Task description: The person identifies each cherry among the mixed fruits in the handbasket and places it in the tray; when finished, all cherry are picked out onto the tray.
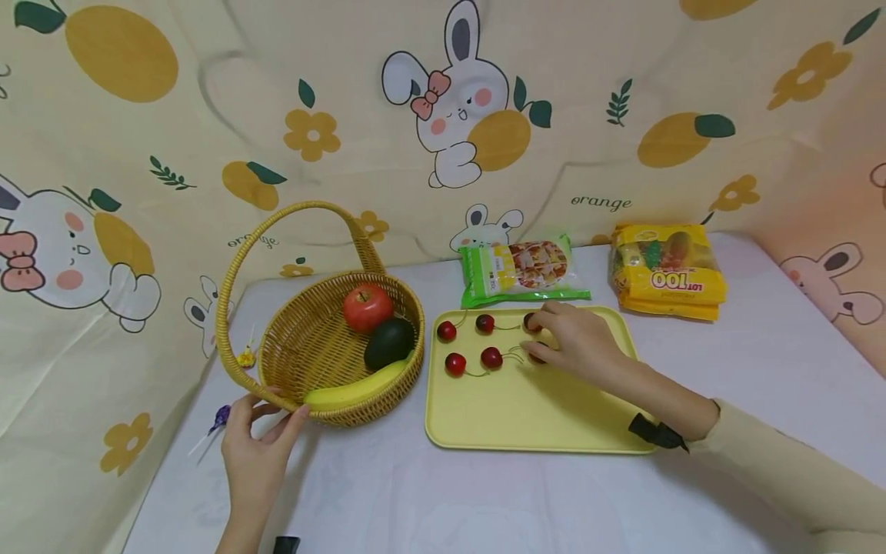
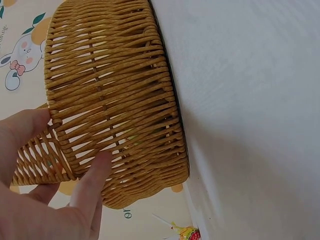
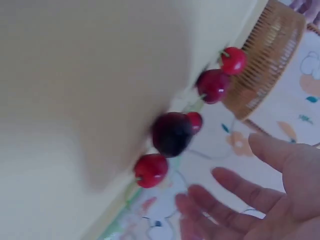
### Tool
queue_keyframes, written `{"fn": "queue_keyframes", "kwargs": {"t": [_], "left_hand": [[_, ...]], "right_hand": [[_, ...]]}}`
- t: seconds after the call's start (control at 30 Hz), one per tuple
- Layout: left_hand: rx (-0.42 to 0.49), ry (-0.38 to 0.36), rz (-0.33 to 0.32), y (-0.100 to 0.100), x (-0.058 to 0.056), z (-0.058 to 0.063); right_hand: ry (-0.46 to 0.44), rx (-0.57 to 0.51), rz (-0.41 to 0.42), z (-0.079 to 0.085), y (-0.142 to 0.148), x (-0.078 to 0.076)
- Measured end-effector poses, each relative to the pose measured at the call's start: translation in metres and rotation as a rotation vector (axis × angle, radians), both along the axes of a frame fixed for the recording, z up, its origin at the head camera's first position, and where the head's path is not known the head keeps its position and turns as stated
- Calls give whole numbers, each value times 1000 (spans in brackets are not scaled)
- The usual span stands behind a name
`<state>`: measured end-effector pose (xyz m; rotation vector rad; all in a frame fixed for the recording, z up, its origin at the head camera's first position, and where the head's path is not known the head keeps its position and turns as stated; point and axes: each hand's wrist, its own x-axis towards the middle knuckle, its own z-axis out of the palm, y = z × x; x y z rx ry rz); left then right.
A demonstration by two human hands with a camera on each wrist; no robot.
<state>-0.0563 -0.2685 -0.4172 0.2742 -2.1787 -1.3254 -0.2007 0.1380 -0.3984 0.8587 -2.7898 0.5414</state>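
My left hand (image 1: 259,450) grips the near-left rim of a woven basket (image 1: 304,315), where its arched handle joins. Thumb and fingers lie about the weave in the left wrist view. Inside the basket are a red apple (image 1: 368,308), a dark green avocado (image 1: 390,344) and a banana (image 1: 356,388). My right hand (image 1: 581,338) hovers over the back of a yellow tray (image 1: 526,419), its fingers spread and partly hiding two cherries (image 1: 531,322). More cherries with stems, such as a red cherry (image 1: 454,364), lie in two rows. In the right wrist view the fingers (image 3: 240,190) hold nothing.
Behind the tray lies a green food packet (image 1: 526,269), with a yellow candy bag (image 1: 667,269) to its right. Left of the basket lie a purple-wrapped lollipop (image 1: 221,417) and a yellow-wrapped lollipop (image 1: 245,357). A printed cloth backdrop (image 1: 388,177) stands behind the table.
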Motion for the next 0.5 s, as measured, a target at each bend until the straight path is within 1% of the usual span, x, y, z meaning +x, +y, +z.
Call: {"fn": "queue_keyframes", "kwargs": {"t": [0.07, 0.17, 0.23, 0.27, 0.33, 0.37, 0.4, 0.43, 0.47, 0.5], "left_hand": [[-6, -2, 7, -1, 0, -1], [2, -6, 6, -1, 0, -2], [4, -11, 12, 0, -1, -2], [-5, -18, 26, 1, -1, -1], [-20, 11, 65, 4, -1, 2], [-42, 55, 87, 7, -1, 4], [-67, 122, 106, 9, -1, 8], [-98, 208, 127, 13, -2, 12], [-129, 313, 148, 17, -2, 16], [-160, 440, 159, 21, -4, 22]], "right_hand": [[62, 29, 3, 2, -2, 4], [91, 119, 2, 2, -7, 11], [77, 188, 4, 1, -9, 16], [62, 221, 5, 0, -10, 18], [28, 269, 5, -1, -11, 22], [16, 282, 7, -2, -11, 24], [3, 291, 8, -3, -11, 25], [-8, 301, 6, -4, -11, 26], [-21, 305, 3, -4, -12, 26], [-33, 305, 0, -4, -12, 27]]}}
